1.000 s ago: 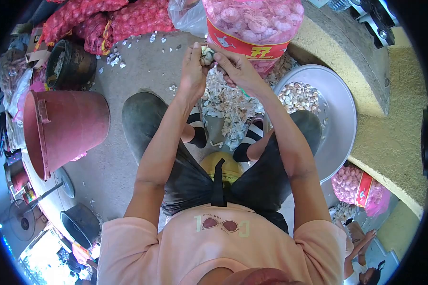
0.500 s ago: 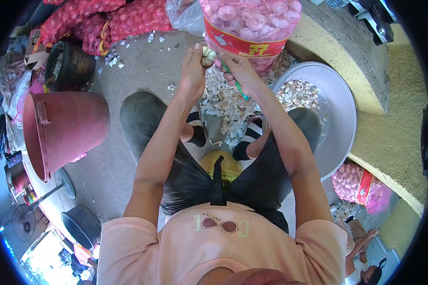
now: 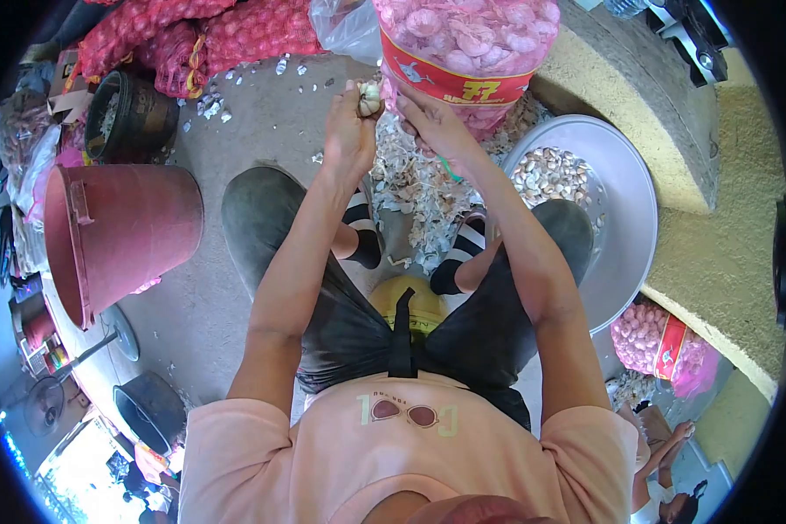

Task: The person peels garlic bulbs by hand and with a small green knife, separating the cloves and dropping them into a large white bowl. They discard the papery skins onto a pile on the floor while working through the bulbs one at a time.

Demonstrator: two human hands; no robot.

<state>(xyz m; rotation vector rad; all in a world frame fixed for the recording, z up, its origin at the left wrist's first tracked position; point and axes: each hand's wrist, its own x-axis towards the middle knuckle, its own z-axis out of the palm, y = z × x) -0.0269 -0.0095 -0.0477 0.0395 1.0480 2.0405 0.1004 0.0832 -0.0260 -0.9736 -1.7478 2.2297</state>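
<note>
Currently, left hand pinching garlic bulb beside sack; right hand curling round green tool, mostly hidden, just apart from bulb. Peelings lying beneath; basin holding cloves near right knee. Judging best handling: left fingertips supporting bulb firmly without squeezing, right hand making short, light strokes, tool pointing clear of fingers.
</note>
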